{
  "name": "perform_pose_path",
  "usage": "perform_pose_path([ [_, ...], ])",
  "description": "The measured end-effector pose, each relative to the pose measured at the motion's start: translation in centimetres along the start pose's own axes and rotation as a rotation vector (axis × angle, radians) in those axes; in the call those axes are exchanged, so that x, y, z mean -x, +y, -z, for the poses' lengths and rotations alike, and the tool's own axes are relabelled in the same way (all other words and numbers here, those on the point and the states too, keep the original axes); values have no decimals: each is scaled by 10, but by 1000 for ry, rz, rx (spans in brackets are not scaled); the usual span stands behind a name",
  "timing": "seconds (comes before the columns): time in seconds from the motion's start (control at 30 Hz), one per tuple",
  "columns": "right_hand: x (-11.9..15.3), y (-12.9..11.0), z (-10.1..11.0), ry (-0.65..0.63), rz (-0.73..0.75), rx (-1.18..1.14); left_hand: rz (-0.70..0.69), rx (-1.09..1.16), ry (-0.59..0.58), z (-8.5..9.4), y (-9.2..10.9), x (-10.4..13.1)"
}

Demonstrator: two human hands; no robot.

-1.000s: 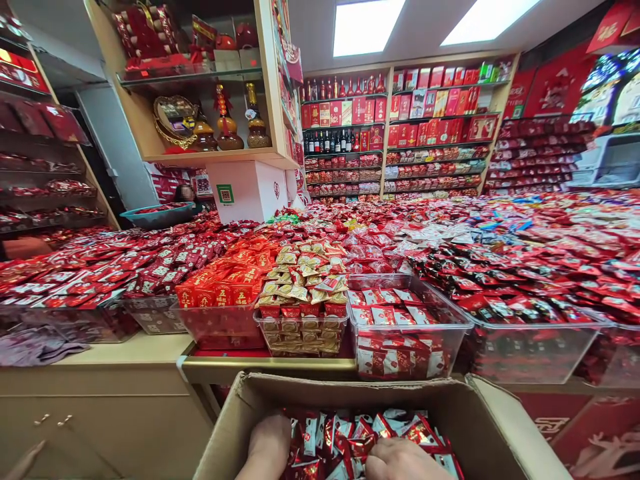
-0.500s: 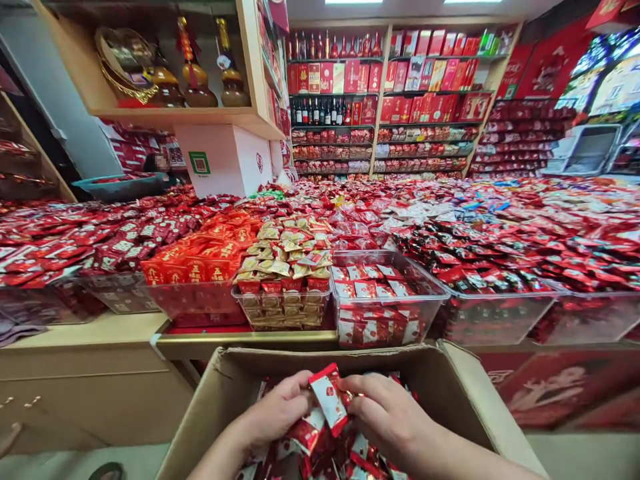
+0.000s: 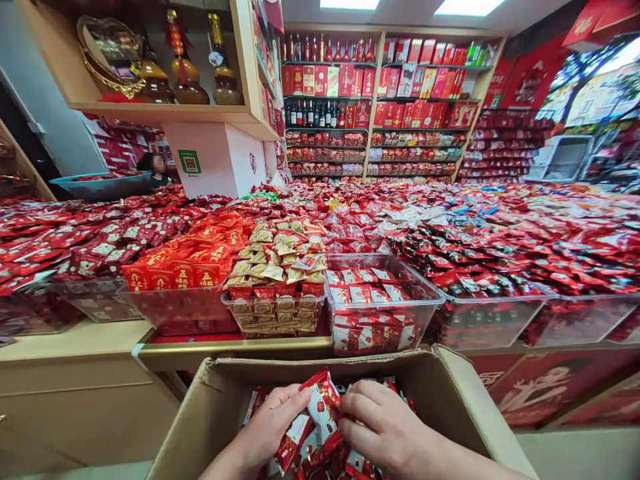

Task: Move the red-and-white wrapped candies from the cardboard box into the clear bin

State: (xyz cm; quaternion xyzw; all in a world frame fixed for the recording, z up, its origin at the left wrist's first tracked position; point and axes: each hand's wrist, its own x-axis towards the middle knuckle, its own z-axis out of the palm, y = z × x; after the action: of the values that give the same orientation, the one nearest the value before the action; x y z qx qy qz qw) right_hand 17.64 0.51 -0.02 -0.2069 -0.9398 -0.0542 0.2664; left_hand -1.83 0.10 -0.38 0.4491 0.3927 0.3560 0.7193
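Observation:
My left hand [image 3: 270, 425] is closed around red-and-white snack packets, its thumb on top. One packet [image 3: 324, 408] stands tilted between my two hands, its white printed face toward me. On its right side, the curled fingers of my right hand [image 3: 384, 425] press against its edge; their tips are partly hidden. Both hands are inside an open cardboard box [image 3: 475, 407], above a heap of similar packets. Just beyond the box, a clear plastic bin [image 3: 430, 308] holds the same kind of packets in neat rows.
Left of that bin stand a bin of gold packets [image 3: 283, 250] and one of orange-red packets [image 3: 175, 273]. Dark red-and-black packets [image 3: 480, 280] fill bins to the right. A white pillar [image 3: 200, 157] supports an overhanging cabinet [image 3: 165, 113]. A person [image 3: 159, 170] is far left, partly hidden.
The packet between my hands has tilted and shifted slightly left. My left thumb now lies stretched over the packets, and my right fingers have curled in more. The view has shifted slightly.

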Motion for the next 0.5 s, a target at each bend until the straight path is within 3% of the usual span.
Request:
perform_pose_path([
  [0.13, -8, -5, 17, 109, 96, 50, -3, 5, 43, -1, 5, 3],
  [0.27, -20, -1, 63, 255, 141, -4, 64, -59, 94, 6, 1, -1],
  [0.4, -43, 43, 98, 398, 2, 97, 71, -192, 153, 12, -8, -7],
  [0.43, -51, 58, 100, 380, -80, 151, 66, -231, 168, 12, -10, -8],
  [0.5, -69, 90, 97, 200, -233, 233, 43, -312, 196, 12, -12, -9],
])
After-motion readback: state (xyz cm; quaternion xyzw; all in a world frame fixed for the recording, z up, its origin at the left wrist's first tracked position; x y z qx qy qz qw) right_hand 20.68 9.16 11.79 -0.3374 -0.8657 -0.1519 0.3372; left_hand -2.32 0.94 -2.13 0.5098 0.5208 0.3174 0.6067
